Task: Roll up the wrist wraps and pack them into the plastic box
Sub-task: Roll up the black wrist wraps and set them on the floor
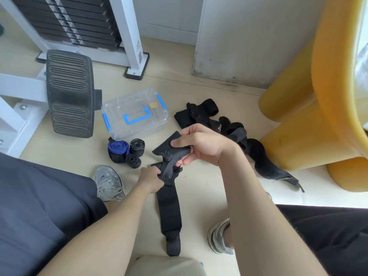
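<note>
gym floor (199, 92), fingers (183, 143) around black wrap (169, 200)

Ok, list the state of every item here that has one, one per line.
plastic box, lid on, no wraps seen inside.
blue wrap, rolled, on the floor by the box.
larger black roll, rolled, on the floor.
smaller black roll, rolled, on the floor.
held wrap, unrolled, tail trailing down.
loose wraps, unrolled, heaped on the floor.
left hand, grips the held wrap.
right hand, grips its upper end.

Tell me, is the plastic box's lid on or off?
On. The lid sits flat atop the plastic box, blue handle lying on it.
</note>
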A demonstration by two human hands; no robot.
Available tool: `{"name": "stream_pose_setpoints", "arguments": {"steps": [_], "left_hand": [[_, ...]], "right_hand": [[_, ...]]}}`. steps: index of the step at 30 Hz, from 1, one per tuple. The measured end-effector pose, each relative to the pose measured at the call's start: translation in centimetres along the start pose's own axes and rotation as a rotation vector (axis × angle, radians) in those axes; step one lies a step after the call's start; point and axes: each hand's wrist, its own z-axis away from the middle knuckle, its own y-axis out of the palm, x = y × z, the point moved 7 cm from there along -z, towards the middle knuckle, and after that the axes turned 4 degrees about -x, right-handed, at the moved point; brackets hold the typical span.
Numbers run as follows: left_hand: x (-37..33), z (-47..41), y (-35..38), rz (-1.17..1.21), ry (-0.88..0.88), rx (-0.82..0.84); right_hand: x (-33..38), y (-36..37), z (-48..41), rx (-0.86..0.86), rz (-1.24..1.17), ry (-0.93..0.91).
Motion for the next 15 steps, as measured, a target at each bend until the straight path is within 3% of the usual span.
{"name": "stream_pose_setpoints", "arguments": {"steps": [3,5,7,10,12,15], "left_hand": [[-1.0,0.4,-2.5,0.133,0.047,-0.116],[-1.9,1.1,-4.3,0.375,0.005,-0.16],[-2.9,2.0,-6.0,0.651,-0.073,-0.161],[-6.0,3.9,-8.7,0.884,-0.018,-0.043],[-8.2,5.4,-10.3,0.895,0.104,0.058],[-11.0,8.0,-12.0,0.726,0.385,0.116]], "right_hand": [[-0.4,0.7,-0.3,-0.007,-0.03,0.031],[-0.6,0.7,-0.6,-0.068,-0.071,0.04],[-0.9,0.3,-0.7,-0.159,-0.084,0.032],[-1.1,-0.3,-0.9,-0.268,-0.073,0.003],[-1.3,-0.6,-1.0,-0.344,-0.064,-0.017],[-1.3,-1.2,-0.9,-0.454,-0.006,-0.032]]}}
